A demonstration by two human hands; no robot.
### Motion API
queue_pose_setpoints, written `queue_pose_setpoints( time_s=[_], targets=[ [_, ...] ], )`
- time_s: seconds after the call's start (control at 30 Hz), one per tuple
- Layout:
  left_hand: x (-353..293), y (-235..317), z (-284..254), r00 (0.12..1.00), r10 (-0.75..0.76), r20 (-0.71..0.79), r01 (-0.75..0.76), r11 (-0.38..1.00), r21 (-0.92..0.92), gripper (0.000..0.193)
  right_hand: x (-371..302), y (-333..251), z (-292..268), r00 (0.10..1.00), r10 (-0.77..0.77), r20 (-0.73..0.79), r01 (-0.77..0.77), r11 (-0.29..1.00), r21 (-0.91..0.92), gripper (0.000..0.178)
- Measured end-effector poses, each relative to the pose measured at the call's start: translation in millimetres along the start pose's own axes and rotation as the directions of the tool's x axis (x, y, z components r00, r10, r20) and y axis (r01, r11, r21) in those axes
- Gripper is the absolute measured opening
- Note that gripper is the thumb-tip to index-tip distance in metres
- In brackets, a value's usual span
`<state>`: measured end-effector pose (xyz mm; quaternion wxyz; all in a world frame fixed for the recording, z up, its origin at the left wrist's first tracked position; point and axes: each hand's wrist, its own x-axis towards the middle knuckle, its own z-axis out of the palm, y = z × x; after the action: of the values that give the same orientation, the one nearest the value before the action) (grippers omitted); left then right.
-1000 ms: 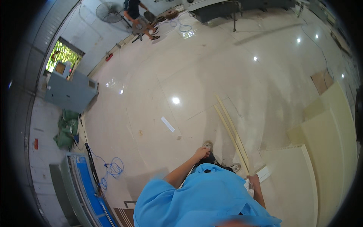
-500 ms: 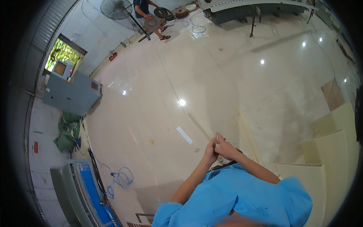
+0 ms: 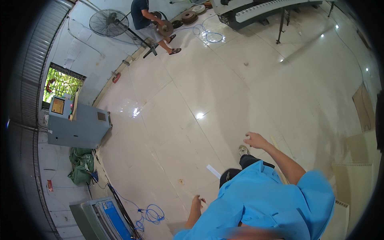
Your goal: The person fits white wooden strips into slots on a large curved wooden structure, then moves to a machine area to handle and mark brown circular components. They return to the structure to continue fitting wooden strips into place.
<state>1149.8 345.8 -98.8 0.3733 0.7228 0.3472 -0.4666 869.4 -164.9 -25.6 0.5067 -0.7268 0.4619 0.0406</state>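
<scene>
My right hand (image 3: 255, 141) hangs out in front over the floor, its fingers loosely spread with nothing in them. Lower and to the left, my left hand (image 3: 197, 201) is held at my side, partly curled, with thumb and fingers apart; I see no object in it. Both hands are apart from each other and touch nothing. A white strip (image 3: 213, 171) lies on the tiled floor (image 3: 176, 140) between them, its near end by my dark trouser leg. My shoe (image 3: 243, 150) shows just under the right hand.
A grey machine cabinet (image 3: 78, 126) and green sacking (image 3: 82, 164) stand along the left wall. Blue hose (image 3: 154, 215) coils nearer me. Cream panels (image 3: 352, 180) are at right. A person (image 3: 140, 16) holds a brown disc (image 3: 165, 29) beside a standing fan (image 3: 108, 23).
My hands were together in front of me and have parted, the left dropping to my side. My view has shifted and a foot has come forward. The other person has bent less.
</scene>
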Motion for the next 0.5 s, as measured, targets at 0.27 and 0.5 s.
queue_pose_setpoints(
  time_s=[0.27,0.5],
  targets=[
    [-14,116,56,0.999,-0.01,-0.038,0.012,0.999,0.041,0.053,284,-165,-87,0.972,-0.23,0.044,0.233,0.965,-0.117,0.057],
    [68,425,181,0.957,0.23,0.177,-0.27,0.929,0.254,0.059,466,-274,-98,0.966,-0.259,0.025,0.256,0.933,-0.254,0.054]
  ],
)
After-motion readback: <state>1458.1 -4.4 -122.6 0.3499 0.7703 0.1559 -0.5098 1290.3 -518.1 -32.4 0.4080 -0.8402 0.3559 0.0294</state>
